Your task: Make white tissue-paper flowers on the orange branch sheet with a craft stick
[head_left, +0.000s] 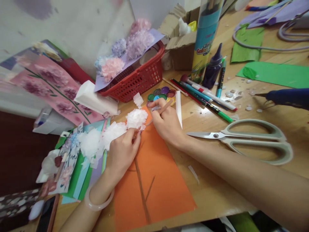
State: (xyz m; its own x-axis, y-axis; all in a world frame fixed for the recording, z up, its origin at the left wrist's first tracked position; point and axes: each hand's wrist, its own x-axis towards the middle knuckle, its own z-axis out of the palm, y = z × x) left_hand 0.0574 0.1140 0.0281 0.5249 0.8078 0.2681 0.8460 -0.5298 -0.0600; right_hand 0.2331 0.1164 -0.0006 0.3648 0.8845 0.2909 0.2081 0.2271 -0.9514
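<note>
Orange sheet (166,180): on desk (209,193). White flower (136,118): at sheet's far end. Your left hand (124,149): over sheet's left edge, fingers curled, grip unclear. Your right hand (167,125): at sheet's right edge, pinching brown stick (167,106).

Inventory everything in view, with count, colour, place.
Sheet: one, orange, front centre
White flowers: three, white, left of centre
Basket: one, red, upper centre
Pastel flowers: several, mixed, atop basket
Picture: one, pink, upper left
Papers: several, mixed, left
Phone: one, dark, bottom left
Palette: one, multicoloured, centre
Pens: several, mixed, right of palette
Tube: one, blue and yellow, behind pens
Bottle: one, purple, beside tube
Box: one, brown, left of tube
Green sheets: two, green, upper right
Scissors: one, pale-handled, right
Nozzled tool: one, blue, right edge
Left hand: one, by white flowers
Right hand: one, holding slim brown item
</note>
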